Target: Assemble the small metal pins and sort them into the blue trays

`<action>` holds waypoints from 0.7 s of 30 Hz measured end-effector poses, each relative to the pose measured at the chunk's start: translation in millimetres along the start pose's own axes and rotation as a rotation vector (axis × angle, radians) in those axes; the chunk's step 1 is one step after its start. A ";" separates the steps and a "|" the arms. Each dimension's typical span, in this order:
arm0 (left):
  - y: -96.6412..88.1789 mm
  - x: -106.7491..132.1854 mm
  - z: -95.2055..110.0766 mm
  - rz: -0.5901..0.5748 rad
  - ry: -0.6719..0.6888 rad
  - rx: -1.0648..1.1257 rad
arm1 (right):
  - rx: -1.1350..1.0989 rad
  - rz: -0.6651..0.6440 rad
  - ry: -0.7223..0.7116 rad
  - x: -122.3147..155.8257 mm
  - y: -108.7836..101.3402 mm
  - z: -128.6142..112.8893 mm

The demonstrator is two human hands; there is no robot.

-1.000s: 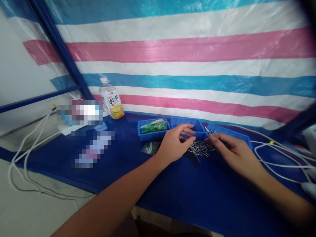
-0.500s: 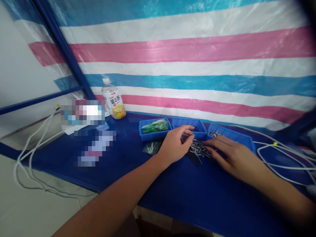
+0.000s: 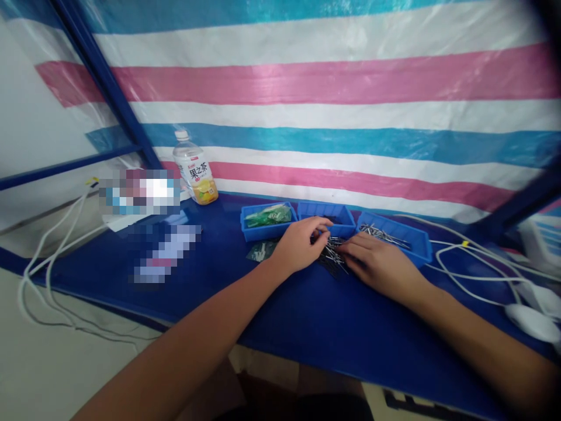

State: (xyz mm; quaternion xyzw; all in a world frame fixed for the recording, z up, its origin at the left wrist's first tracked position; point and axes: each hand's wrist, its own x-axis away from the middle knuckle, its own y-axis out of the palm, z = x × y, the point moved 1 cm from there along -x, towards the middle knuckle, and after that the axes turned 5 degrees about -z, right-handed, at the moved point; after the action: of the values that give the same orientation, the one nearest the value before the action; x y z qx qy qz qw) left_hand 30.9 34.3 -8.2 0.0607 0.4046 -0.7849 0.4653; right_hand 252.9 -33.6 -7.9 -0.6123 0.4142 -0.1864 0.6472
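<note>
A loose pile of thin metal rods (image 3: pixel 335 251), silver and dark, lies on the blue tabletop between my hands. My left hand (image 3: pixel 302 245) is at the pile's left side, its fingers curled toward the thumb; anything in them is hidden. From the right, my right hand (image 3: pixel 379 260) reaches onto the pile with fingers bent and close together, and their tips are partly hidden among the rods. Behind it, the right blue bin (image 3: pixel 418 241) holds more such rods. Dark items lie in the middle blue bin (image 3: pixel 324 210).
Green plastic packets fill the left blue bin (image 3: pixel 245 232), with a small clear bag (image 3: pixel 262 251) in front of it. A drink bottle (image 3: pixel 197 172) stands at the back left. White cables (image 3: pixel 456 257) and a white mouse-like object (image 3: pixel 530 321) lie right. Striped sheeting (image 3: pixel 307 88) hangs behind.
The view has shifted slightly. My right hand has moved left, closer to my left hand, and more rods now show in the right bin. The left hand stays over the pile.
</note>
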 end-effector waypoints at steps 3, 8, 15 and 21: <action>0.3 -0.3 0.2 0.003 0.018 0.003 | 0.022 -0.016 -0.002 -2.1 -0.4 0.7; 2.8 1.2 3.7 -0.027 0.050 -0.005 | 0.054 -0.033 -0.018 -1.7 -1.3 3.9; 3.8 2.5 2.5 -0.063 0.088 -0.117 | 0.042 0.086 -0.007 -4.0 -3.3 0.3; 2.4 5.5 5.2 -0.071 0.101 -0.243 | -0.103 0.294 0.023 -5.5 -10.6 -5.5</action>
State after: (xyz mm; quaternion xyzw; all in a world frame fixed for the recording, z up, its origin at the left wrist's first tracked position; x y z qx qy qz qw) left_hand 31.2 26.3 -8.7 0.0290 0.5216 -0.7420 0.4201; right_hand 248.2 -34.9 4.4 -0.5752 0.5157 -0.0751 0.6305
